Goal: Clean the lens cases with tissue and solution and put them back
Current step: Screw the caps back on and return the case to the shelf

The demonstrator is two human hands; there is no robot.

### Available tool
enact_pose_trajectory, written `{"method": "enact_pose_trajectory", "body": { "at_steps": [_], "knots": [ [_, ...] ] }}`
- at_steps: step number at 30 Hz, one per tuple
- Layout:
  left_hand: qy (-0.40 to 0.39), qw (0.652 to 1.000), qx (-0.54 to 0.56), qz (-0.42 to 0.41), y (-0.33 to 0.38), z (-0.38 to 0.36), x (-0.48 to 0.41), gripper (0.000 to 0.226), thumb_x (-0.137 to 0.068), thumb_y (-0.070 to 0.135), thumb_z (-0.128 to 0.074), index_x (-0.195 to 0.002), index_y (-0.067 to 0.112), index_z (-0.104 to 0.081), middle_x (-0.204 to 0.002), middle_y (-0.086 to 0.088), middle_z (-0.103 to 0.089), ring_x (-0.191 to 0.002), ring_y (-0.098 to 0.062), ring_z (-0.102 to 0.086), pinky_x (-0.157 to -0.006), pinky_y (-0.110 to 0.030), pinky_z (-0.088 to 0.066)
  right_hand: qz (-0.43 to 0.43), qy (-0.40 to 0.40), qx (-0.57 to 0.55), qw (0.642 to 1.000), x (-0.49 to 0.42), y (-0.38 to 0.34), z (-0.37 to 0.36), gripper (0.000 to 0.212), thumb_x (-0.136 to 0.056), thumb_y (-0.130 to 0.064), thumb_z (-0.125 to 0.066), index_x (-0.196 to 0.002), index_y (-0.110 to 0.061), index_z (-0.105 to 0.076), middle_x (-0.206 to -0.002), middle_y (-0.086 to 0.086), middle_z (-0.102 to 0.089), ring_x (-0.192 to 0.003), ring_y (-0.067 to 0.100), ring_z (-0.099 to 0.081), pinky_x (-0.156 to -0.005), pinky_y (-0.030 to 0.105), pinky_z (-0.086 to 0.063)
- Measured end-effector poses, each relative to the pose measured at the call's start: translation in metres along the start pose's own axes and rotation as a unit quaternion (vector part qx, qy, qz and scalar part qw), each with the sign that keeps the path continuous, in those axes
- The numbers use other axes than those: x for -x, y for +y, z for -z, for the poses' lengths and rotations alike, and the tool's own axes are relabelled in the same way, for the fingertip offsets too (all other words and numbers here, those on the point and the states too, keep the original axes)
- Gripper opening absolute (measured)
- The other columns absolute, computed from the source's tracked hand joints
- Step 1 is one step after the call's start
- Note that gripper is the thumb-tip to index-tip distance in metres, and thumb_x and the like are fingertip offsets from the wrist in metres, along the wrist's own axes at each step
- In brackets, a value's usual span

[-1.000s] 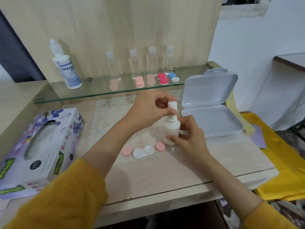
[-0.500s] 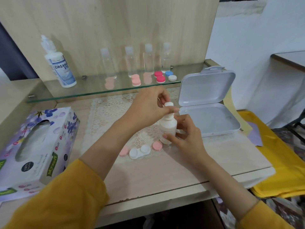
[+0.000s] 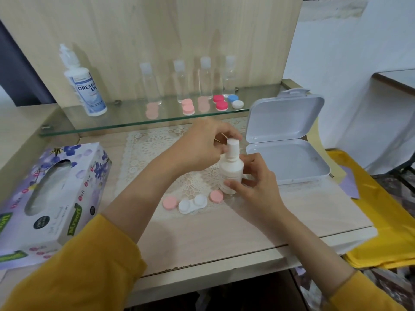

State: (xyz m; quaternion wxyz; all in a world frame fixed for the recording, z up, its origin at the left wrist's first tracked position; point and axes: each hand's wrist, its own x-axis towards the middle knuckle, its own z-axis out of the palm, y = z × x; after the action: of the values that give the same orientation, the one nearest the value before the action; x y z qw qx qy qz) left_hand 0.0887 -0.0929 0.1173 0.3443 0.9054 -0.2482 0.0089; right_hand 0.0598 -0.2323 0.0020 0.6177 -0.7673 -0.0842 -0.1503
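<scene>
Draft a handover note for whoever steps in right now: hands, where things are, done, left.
Left hand: pinches the bottle cap.
Right hand: grips the small white bottle, held upright.
Things: open white lens case lies on the lace mat, with pink lids off on either side of it. Tissue box is at the left, the open white box at the right, and the other lens cases are on the glass shelf.
Done: one case opened.
Left: apply solution, wipe with tissue, close the case and put it back. Probably the shelf cases after that.
</scene>
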Motion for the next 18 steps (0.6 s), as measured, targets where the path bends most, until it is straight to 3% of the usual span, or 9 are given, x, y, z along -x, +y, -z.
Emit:
{"method": "enact_pose_trajectory", "body": {
  "at_steps": [2,4,7,9,13,18],
  "knots": [
    [-0.048,0.999,0.018,-0.008,0.000,0.003,0.001,0.042,-0.082,-0.001,-0.061,-0.113,0.027,-0.062,-0.106,0.014,-0.057,-0.099,-0.002,-0.054,-0.087,-0.016,-0.046,-0.002,-0.002,-0.004,1.000,0.000,0.001,0.001,0.043,-0.067,-0.005,-0.079,-0.094,-0.024,-0.051,-0.094,-0.007,-0.066,-0.086,0.008,-0.064,-0.070,0.031,-0.055],
    [-0.035,0.999,0.013,-0.007,0.000,0.001,0.001,0.043,-0.077,0.016,-0.072,-0.116,0.028,-0.059,-0.104,0.017,-0.056,-0.096,-0.003,-0.056,-0.086,-0.020,-0.046,0.000,-0.005,-0.001,1.000,0.000,0.001,0.001,0.042,-0.068,-0.005,-0.078,-0.093,-0.025,-0.051,-0.092,-0.007,-0.066,-0.085,0.009,-0.064,-0.069,0.031,-0.054],
    [0.049,0.999,0.000,0.001,-0.002,-0.007,0.001,0.028,-0.072,0.033,-0.074,-0.095,0.022,-0.061,-0.086,0.014,-0.059,-0.078,-0.005,-0.058,-0.072,-0.021,-0.048,0.004,-0.005,0.006,1.000,-0.001,0.001,0.001,0.046,-0.068,-0.008,-0.079,-0.091,-0.034,-0.049,-0.091,-0.010,-0.065,-0.085,0.008,-0.064,-0.068,0.027,-0.053],
    [0.060,0.998,0.019,-0.009,-0.004,-0.010,0.001,0.013,-0.079,0.021,-0.069,-0.090,0.021,-0.062,-0.085,0.012,-0.061,-0.076,-0.004,-0.058,-0.072,-0.020,-0.048,0.000,-0.007,0.004,1.000,0.000,0.000,0.001,0.043,-0.067,-0.013,-0.077,-0.093,-0.032,-0.049,-0.092,-0.012,-0.065,-0.086,0.005,-0.063,-0.067,0.023,-0.052],
    [-0.001,0.998,0.054,-0.025,-0.009,-0.007,0.009,0.042,-0.086,-0.006,-0.051,-0.111,0.025,-0.063,-0.105,0.018,-0.058,-0.096,0.002,-0.056,-0.085,-0.010,-0.045,0.004,-0.021,0.033,0.999,-0.003,-0.005,0.005,0.043,-0.065,-0.014,-0.078,-0.092,-0.025,-0.046,-0.092,-0.016,-0.060,-0.085,-0.007,-0.059,-0.067,0.011,-0.048],
    [0.074,0.994,0.067,0.041,-0.045,-0.009,0.036,0.025,-0.089,0.014,-0.057,-0.111,0.025,-0.063,-0.109,0.014,-0.060,-0.100,-0.002,-0.057,-0.092,-0.017,-0.043,0.019,-0.007,0.090,0.996,-0.010,-0.008,0.008,0.048,-0.065,-0.006,-0.079,-0.094,-0.018,-0.043,-0.088,-0.016,-0.057,-0.078,-0.010,-0.058,-0.065,0.005,-0.044]
  ]
}}
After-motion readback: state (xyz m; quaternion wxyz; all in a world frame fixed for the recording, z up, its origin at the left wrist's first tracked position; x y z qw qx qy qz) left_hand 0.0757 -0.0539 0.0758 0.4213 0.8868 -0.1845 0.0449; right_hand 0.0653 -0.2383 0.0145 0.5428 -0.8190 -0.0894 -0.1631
